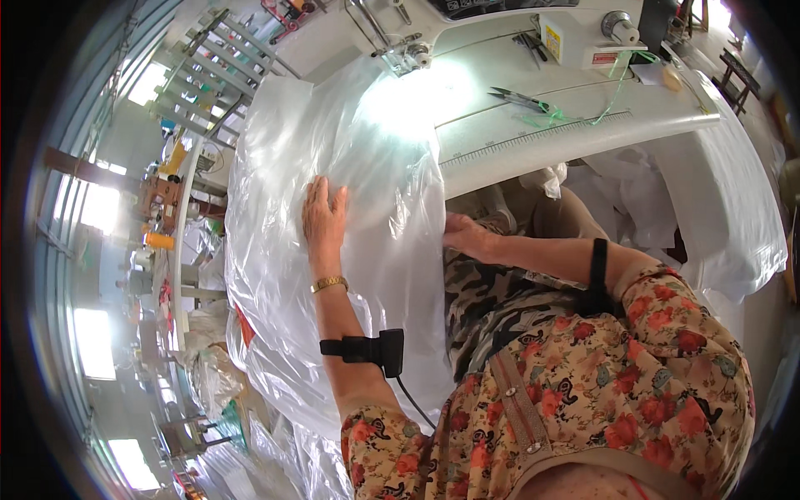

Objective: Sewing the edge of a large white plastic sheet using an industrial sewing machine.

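A wide white translucent plastic sheet (379, 250) hangs in creases over the left of the sewing table, its upper part running up to the sewing machine's needle area (408, 58) under a bright lamp. My left hand (325, 215) lies flat on top of it, thumb held apart from the fingers. At the sheet's right edge, just below the table's front, my right hand (470, 238) pinches the border; its fingertips are partly hidden by the plastic.
Black-handled thread snips (521, 100) lie on the sewing table (475, 154), near green thread (612, 104) and a printed ruler strip (533, 137). Another dark tool (533, 48) rests by the machine. More white plastic (733, 200) hangs at the right. A slatted rack (221, 71) stands far left.
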### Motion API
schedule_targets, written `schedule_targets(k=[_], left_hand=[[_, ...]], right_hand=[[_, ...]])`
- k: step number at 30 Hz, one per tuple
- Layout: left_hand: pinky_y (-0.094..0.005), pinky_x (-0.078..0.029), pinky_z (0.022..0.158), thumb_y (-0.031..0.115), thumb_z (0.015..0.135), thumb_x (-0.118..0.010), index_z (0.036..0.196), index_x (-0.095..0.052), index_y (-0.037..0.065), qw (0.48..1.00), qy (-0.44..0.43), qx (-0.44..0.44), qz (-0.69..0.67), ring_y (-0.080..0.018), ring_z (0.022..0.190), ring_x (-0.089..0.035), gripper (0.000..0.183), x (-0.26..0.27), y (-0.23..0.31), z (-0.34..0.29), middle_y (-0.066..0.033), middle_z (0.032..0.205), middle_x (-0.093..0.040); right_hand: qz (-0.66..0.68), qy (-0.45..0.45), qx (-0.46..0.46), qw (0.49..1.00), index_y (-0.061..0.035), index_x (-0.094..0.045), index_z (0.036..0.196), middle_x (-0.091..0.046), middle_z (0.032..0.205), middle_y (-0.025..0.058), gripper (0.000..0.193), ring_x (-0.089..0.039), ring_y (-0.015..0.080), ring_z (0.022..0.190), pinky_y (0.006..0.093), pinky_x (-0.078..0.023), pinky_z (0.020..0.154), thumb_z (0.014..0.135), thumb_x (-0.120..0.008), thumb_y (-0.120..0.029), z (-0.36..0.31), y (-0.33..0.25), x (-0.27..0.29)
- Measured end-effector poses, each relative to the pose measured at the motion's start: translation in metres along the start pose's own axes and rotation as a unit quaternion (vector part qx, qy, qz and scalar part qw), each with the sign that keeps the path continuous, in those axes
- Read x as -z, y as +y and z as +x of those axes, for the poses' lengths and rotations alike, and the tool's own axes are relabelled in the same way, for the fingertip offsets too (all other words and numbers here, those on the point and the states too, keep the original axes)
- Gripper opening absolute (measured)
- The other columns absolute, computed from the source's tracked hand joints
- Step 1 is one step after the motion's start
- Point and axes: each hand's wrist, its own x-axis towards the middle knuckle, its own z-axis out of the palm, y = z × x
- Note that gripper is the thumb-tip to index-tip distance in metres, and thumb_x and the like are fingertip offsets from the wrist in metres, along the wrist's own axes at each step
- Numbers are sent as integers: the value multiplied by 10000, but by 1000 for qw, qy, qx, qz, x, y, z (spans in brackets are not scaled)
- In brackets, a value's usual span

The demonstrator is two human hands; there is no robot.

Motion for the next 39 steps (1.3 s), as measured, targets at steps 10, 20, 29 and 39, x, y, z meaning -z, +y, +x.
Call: schedule_targets(k=[10,20,29,39], left_hand=[[-387,-267,1137,424,968,-450,1361,-455,-16,1000,-4,-14,-3,-296,1377,-333,590,-1,-4,-5,-157,1444,-423],[-399,-251,1142,422,972,-434,1355,-461,-20,1000,6,-20,19,-297,1378,-332,586,-3,-10,-4,-166,1438,-428],[-391,-241,1148,427,969,-435,1361,-459,-5,1000,-2,-9,-2,-284,1379,-330,584,-1,0,-3,-157,1441,-426],[-389,-247,1147,423,967,-442,1365,-457,1,1000,-1,-8,3,-268,1383,-325,581,-3,-3,-1,-138,1447,-425]], right_hand=[[67,-301,-240,920,-41,-570,1225,-635,1024,59,400,-600,176,895,314,-501,766,854,-633,-177,-50,6,-42],[31,116,-14,993,14,-637,1052,-653,878,66,326,-608,141,758,286,-510,719,845,-665,-236,-24,-26,-40],[95,104,-93,986,25,-627,1089,-657,922,85,373,-626,161,768,295,-525,650,802,-674,-207,-7,15,-5],[-110,-199,-175,958,23,-672,1031,-686,929,53,234,-619,125,771,261,-508,734,896,-564,-135,-95,-4,-31]])
